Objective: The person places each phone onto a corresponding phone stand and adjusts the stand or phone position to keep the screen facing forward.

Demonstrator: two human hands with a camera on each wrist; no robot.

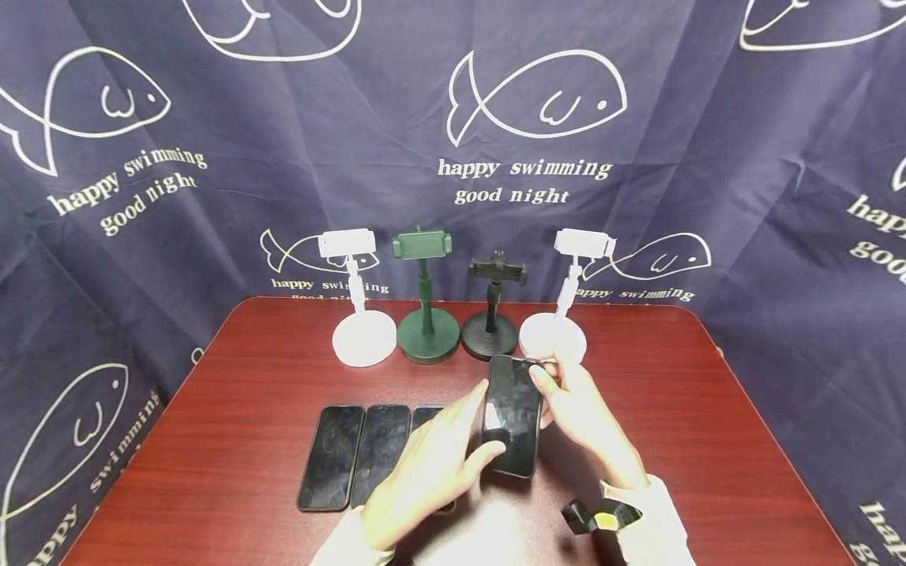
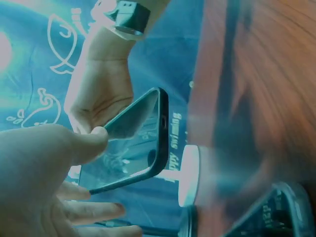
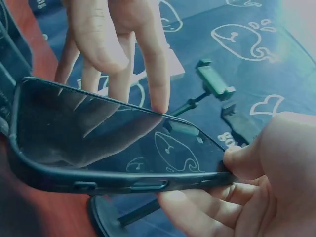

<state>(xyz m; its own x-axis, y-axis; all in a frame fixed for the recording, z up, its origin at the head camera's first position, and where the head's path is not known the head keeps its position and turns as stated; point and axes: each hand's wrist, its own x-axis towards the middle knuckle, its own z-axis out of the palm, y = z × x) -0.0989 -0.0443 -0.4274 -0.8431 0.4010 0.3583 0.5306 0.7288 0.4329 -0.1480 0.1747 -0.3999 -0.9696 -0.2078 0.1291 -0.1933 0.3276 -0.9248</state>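
Observation:
A dark smartphone in a black case is held up above the table, tilted, its glossy screen reflecting the hands. My right hand pinches one end of it; in the right wrist view the thumb is on the screen's edge and the fingers are beneath. My left hand is at the phone's left side. Its fingers are fairly straight, the index tip at the phone's edge, the thumb apart from the other fingers. Three more phones lie on the table: a left one, a middle one and one partly hidden by my left hand.
Along the back of the red-brown table stand a white phone stand, a green one, a black one and another white one. A blue curtain with fish drawings hangs behind. A black watch circles my right wrist.

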